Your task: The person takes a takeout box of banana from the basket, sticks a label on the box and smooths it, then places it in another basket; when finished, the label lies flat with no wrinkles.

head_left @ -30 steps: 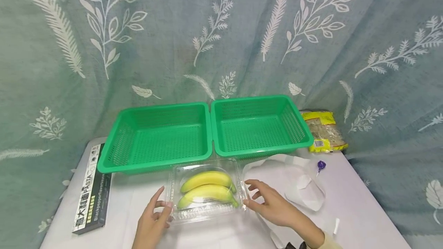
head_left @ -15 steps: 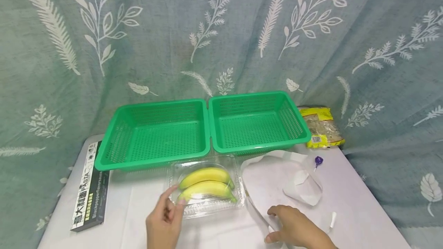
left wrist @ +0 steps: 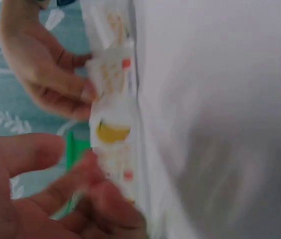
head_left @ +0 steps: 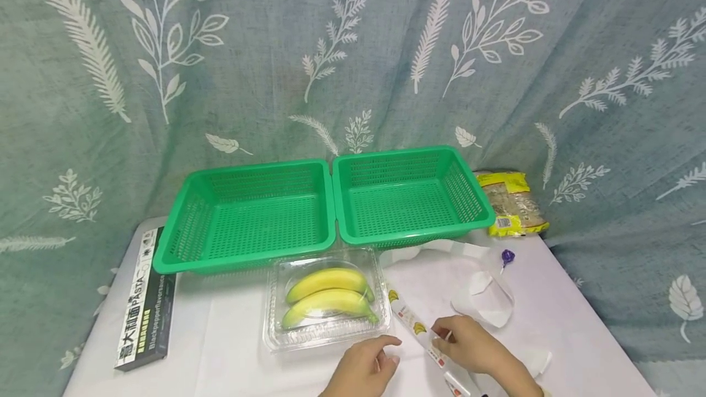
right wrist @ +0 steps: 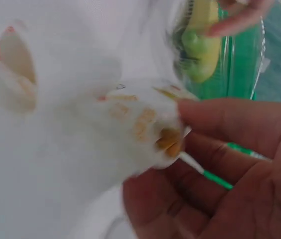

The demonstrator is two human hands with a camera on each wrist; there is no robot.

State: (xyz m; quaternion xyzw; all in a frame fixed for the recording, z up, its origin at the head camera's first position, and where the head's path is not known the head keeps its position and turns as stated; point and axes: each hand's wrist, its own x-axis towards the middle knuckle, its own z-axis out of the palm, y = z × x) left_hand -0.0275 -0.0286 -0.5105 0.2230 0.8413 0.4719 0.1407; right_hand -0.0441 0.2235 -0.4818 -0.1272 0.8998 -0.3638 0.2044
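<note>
Two bananas (head_left: 328, 305) lie inside a clear plastic box (head_left: 287, 339) in the middle of the table. To its right runs a long strip of labels (head_left: 408, 318) printed with bananas and small text. My right hand (head_left: 469, 345) pinches this strip between thumb and fingers. The right wrist view shows the label strip (right wrist: 140, 119) between the fingertips of the right hand (right wrist: 220, 164), partly blurred. In front of the box, my left hand (head_left: 364, 366) is loosely bent with nothing in it, a little short of the strip.
Two green baskets (head_left: 248, 259) stand side by side behind the box. A black-and-white pasta box (head_left: 144, 311) lies left. On the right are a yellow food packet (head_left: 513, 204), a purple lollipop (head_left: 508, 257) and loose white backing paper (head_left: 485, 299).
Both hands have left the sides of the plastic box. My right hand has moved down and right and pinches the label strip. The left hand has shifted right, towards the strip.
</note>
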